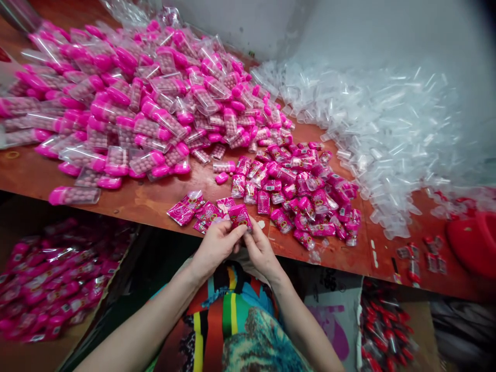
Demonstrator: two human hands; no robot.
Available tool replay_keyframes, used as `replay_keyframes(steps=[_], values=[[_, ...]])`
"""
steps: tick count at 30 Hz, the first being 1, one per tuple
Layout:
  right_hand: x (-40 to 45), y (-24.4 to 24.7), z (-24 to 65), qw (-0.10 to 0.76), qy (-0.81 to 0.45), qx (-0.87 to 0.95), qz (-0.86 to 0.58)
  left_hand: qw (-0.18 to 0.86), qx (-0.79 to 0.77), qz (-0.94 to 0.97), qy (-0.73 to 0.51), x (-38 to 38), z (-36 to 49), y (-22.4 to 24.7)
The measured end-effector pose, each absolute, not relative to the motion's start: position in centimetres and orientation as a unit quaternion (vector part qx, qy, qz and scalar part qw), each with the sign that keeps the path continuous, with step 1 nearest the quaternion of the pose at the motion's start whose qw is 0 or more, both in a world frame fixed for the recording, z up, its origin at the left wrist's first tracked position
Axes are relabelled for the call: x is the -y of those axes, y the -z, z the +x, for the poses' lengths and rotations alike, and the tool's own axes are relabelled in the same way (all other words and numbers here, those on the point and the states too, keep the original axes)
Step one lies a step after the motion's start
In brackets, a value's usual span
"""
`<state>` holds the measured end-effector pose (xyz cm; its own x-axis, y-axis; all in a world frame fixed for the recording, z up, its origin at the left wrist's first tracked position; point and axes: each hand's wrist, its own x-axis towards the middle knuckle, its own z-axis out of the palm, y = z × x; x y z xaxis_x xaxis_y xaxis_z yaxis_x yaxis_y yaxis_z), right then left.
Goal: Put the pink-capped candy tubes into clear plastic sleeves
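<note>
My left hand [217,242] and my right hand [260,249] meet at the table's front edge, fingers closed on one pink printed wrapper [239,216] between them. Under and beside it on the tabletop lie several flat pink wrappers [186,207]. Just beyond my right hand spreads a heap of small wrapped pink packs [296,194]. A large pile of clear bottles with pink caps [163,113], filled with small pink balls, covers the left and back of the table. One loose pink cap [221,177] sits between the piles.
Empty clear plastic containers [372,134] are heaped at the right against the wall. A red lid-like object [475,240] and small red packs [414,266] lie on the right of the wooden table [147,199]. Boxes below hold wrapped pink packs [58,284] and red packs [383,325].
</note>
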<state>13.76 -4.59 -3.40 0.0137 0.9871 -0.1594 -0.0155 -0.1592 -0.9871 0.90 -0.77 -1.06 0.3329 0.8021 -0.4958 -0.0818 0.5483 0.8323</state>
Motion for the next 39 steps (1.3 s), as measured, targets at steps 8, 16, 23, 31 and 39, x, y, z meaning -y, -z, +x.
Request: replay_keyframes(steps=[8, 16, 23, 31, 39], values=[[4.2, 3.2, 13.2, 0.464, -0.528, 0.453, -0.548, 0.717, -0.491, 0.393, -0.301, 0.1, 1.5, 1.2], [3.2, 2.1, 15.0, 0.503, -0.338, 0.478, -0.635, 0.657, -0.480, 0.521, -0.258, -2.5, 1.8, 0.3], [0.9, -1.0, 16.5, 0.365, -0.239, 0.679, -0.591, 0.582, -0.456, 0.631, -0.236, -1.7, 1.0, 0.2], [1.0, -0.1, 15.8, 0.352, -0.276, 0.655, -0.609, 0.614, -0.462, 0.584, -0.264, -0.6, 0.9, 0.9], [0.1, 0.0, 15.4, 0.415, -0.419, 0.598, -0.542, 0.564, -0.494, 0.566, -0.343, -0.9, 0.5, 0.4]])
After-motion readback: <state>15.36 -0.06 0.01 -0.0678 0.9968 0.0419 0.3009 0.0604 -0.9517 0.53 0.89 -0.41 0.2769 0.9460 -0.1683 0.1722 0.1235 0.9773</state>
